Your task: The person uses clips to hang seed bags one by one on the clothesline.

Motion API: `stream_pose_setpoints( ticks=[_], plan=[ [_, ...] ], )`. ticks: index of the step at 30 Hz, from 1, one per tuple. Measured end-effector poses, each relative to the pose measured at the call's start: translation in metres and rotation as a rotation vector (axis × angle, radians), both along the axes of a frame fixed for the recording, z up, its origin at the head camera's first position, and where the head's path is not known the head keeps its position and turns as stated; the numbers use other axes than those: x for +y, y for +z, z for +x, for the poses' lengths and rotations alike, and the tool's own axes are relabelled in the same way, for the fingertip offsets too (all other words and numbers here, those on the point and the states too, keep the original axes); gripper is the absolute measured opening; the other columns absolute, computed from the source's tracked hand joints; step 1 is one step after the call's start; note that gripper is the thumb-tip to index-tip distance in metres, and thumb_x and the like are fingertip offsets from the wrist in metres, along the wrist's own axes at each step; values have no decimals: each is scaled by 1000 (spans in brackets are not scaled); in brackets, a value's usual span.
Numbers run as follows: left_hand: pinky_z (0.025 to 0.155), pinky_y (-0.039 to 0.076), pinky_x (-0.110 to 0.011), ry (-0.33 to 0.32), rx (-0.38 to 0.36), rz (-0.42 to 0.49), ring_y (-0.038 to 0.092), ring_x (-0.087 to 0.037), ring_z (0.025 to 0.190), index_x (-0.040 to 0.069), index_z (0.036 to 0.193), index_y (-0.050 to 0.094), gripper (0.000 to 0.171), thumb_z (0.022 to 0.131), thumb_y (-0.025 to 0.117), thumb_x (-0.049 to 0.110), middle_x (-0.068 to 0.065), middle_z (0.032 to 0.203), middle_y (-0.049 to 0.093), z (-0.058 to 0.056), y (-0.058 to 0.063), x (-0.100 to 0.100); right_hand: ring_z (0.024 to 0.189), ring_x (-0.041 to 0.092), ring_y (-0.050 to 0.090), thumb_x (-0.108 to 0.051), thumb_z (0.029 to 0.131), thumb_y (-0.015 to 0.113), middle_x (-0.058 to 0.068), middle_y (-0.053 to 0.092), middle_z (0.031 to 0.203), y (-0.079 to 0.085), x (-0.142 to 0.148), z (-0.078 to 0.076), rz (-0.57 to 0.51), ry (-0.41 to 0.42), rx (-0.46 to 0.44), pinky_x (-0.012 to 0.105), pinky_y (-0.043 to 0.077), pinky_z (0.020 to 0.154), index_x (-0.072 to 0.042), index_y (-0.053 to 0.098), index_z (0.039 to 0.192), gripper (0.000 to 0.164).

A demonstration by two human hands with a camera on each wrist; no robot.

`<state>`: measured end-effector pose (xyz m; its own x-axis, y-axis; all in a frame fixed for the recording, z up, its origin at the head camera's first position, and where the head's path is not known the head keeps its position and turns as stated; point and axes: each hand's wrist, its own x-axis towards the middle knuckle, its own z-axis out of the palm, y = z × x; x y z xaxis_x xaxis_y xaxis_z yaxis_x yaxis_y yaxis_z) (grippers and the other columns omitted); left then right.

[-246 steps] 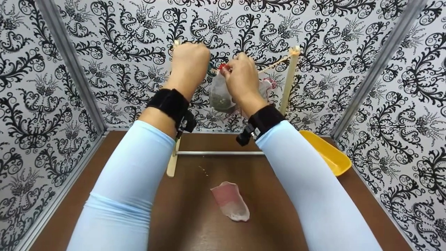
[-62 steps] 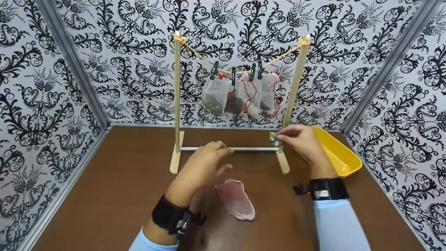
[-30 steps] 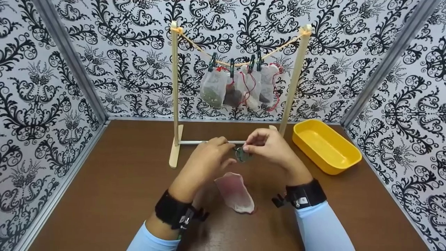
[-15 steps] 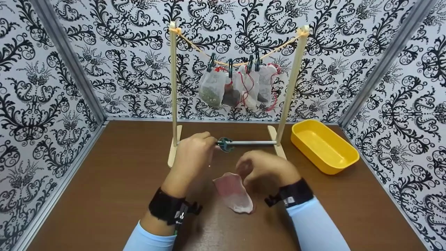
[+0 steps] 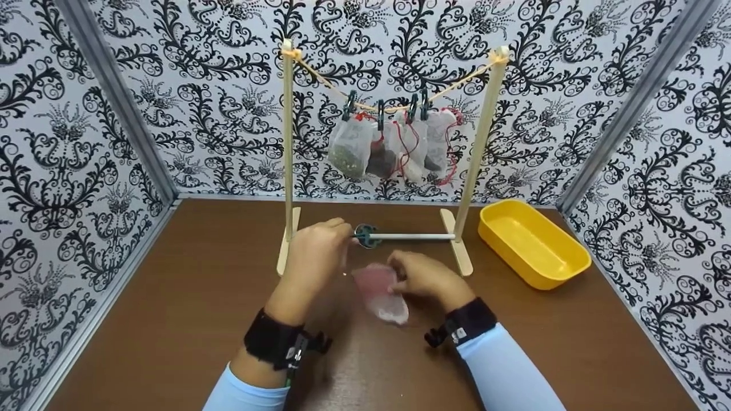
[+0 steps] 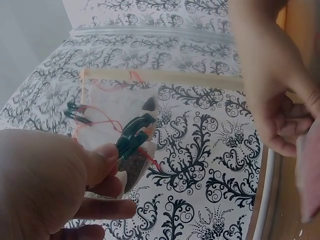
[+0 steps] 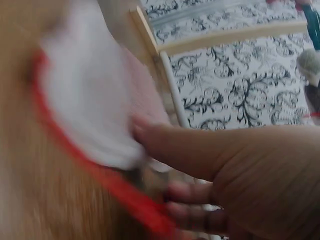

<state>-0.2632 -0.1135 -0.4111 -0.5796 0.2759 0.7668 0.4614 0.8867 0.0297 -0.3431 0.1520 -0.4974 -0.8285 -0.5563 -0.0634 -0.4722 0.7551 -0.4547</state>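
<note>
My left hand (image 5: pixel 318 248) pinches a dark green clothespin (image 6: pixel 134 136) between thumb and forefinger, in front of the rack's crossbar in the head view. Just to its right, my right hand (image 5: pixel 433 278) holds the edge of a pink and white mesh pouch (image 5: pixel 381 291), thumb on its near face. The pouch looks lifted at an angle and blurred in the right wrist view, where a red drawcord (image 7: pixel 125 197) trails from it. Behind, a wooden rack (image 5: pixel 481 142) carries a sagging cord (image 5: pixel 465 77) from which several similar pouches (image 5: pixel 348 153) hang by green clothespins (image 5: pixel 381 114).
A yellow plastic bin (image 5: pixel 512 256) stands on the brown table (image 5: pixel 188 319) right of the rack. The rack's white crossbar (image 5: pixel 417 236) runs low between its wooden feet (image 5: pixel 461 258). Patterned walls (image 5: pixel 68 142) enclose the table's back and sides.
The right hand brought a clothespin across and the left hand took it. The right hand then moved down to the pink pouch, took hold and lifted it slightly away from the table's front.
</note>
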Motion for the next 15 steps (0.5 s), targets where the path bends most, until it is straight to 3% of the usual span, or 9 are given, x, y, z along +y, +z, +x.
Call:
stream_pose_setpoints(
  ticks=[2, 6, 8, 10, 13, 15],
  plan=[
    [57, 60, -42, -2, -10, 7, 72, -24, 64, 13, 80, 74, 24, 89, 95, 20, 2, 78, 71, 0, 0, -1, 105, 24, 72, -27, 96, 92, 5, 74, 117, 0, 5, -4, 10, -53, 73, 50, 65, 100, -15, 72, 132, 42],
    [56, 59, -42, -5, -21, 16, 72, -25, 65, 13, 81, 74, 23, 90, 94, 19, 2, 78, 71, -1, -1, -2, 107, 27, 70, -1, 101, 76, 11, 69, 117, 6, 22, -8, -6, 3, 175, 48, 65, 99, -9, 82, 121, 23],
    [55, 58, -42, -7, -23, 15, 72, -25, 64, 13, 81, 74, 22, 91, 93, 19, 2, 78, 71, -1, -2, -2, 103, 25, 67, 13, 94, 68, 10, 68, 114, 9, 30, -8, -2, 50, 153, 43, 63, 95, -12, 86, 120, 40],
    [55, 58, -42, -8, -26, 13, 71, -24, 62, 13, 82, 75, 22, 91, 93, 20, 2, 77, 70, -2, -3, -1, 101, 21, 62, 15, 91, 68, 7, 65, 111, 12, 36, -7, 24, 85, 103, 38, 60, 90, -19, 88, 124, 51],
    [54, 59, -41, -19, -33, 18, 71, -24, 61, 13, 82, 76, 21, 92, 92, 20, 2, 77, 69, -2, -5, 1, 101, 17, 58, 5, 91, 79, 3, 64, 111, 11, 39, -8, 56, 146, 37, 33, 55, 90, -27, 87, 131, 52],
    [55, 59, -42, -29, -37, 27, 72, -24, 62, 13, 83, 76, 20, 93, 92, 20, 3, 77, 69, -1, -6, 2, 101, 16, 58, -4, 94, 85, 2, 65, 110, 8, 40, -11, 50, 173, 15, 32, 55, 91, -25, 89, 126, 39]
  ],
)
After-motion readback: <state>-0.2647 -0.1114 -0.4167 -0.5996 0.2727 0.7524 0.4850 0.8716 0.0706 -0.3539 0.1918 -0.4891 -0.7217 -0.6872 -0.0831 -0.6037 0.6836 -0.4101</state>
